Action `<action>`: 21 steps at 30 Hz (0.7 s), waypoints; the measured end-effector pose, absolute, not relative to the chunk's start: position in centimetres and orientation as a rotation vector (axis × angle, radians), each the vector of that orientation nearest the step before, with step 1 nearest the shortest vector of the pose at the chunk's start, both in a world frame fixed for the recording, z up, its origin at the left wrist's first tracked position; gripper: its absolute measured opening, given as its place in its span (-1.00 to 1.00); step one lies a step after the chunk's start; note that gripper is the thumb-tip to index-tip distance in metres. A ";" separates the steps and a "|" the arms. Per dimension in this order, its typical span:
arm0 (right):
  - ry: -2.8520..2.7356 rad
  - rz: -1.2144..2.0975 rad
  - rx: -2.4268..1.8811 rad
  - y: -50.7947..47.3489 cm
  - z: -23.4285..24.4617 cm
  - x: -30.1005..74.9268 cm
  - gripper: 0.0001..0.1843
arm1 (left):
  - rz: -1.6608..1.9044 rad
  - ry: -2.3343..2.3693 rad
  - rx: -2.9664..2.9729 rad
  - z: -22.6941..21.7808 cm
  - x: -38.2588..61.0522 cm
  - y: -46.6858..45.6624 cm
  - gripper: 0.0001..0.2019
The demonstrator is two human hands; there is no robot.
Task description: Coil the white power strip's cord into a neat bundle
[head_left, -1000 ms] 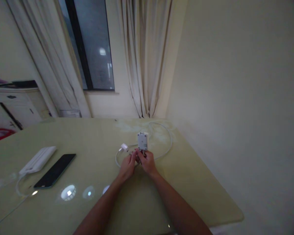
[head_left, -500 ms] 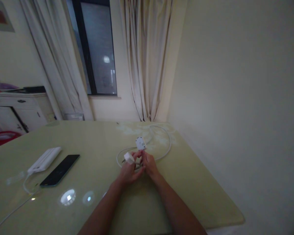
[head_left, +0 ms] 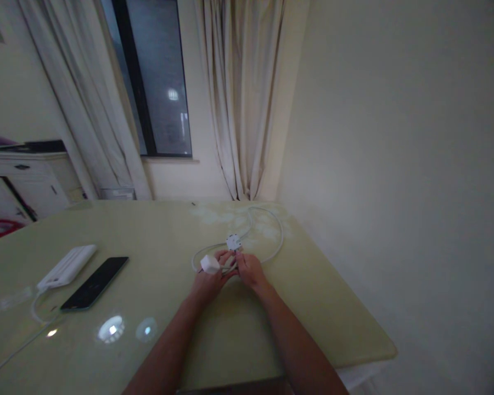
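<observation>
Left hand (head_left: 208, 282) had its grip closed round the white cord (head_left: 283, 237); the plug (head_left: 210, 264) sat over that hand. Right hand (head_left: 250, 270) was beside it, grip narrow at the near end of the white socket block (head_left: 234, 242); exact hold unclear. Cord looped beyond, on the surface (head_left: 148, 230). Phone (head_left: 94, 284) lay well apart, left.

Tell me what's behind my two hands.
Just beyond the left hand and right hand are a white block and a pale cable loop on the table. Whatever the hands cover can't be seen.
</observation>
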State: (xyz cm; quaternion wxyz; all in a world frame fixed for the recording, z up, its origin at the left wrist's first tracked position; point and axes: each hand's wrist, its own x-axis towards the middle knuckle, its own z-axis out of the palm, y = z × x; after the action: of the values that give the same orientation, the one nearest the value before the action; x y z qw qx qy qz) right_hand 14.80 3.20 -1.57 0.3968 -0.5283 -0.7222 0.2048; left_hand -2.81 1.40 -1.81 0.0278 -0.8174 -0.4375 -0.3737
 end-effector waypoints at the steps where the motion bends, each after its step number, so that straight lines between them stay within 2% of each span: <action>1: -1.848 0.498 -1.338 3.2 -1.7 14.8 -0.17 | -1.144 -1.325 -2.519 -1.5 -2.9 1.3 -0.43; 4: -1.954 0.402 -1.335 3.4 -1.9 15.2 -0.13 | -1.112 -1.133 -2.631 -0.9 -3.0 1.1 -0.37; 7: -2.097 0.328 -1.302 3.5 -1.8 15.7 -0.18 | -1.066 -0.930 -2.743 -1.2 -2.9 1.4 -0.40; 13: -2.146 0.385 -1.254 3.1 -0.9 16.0 -0.32 | -1.059 -0.938 -2.725 -2.0 -2.3 1.8 -0.51; 16: -2.124 0.355 -1.216 2.6 0.3 15.8 -0.37 | -1.219 -1.089 -2.626 -1.4 -2.4 1.5 -0.53; 21: -2.076 0.339 -1.038 1.4 2.2 15.6 -0.71 | -1.741 -1.627 -2.297 0.0 -2.9 0.8 -0.52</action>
State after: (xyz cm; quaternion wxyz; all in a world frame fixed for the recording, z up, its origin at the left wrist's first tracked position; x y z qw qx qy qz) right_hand 15.63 1.36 2.22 0.3876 -0.4078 -0.8159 0.1334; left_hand -2.91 0.85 0.01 -0.0840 -0.6914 -0.4900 -0.5242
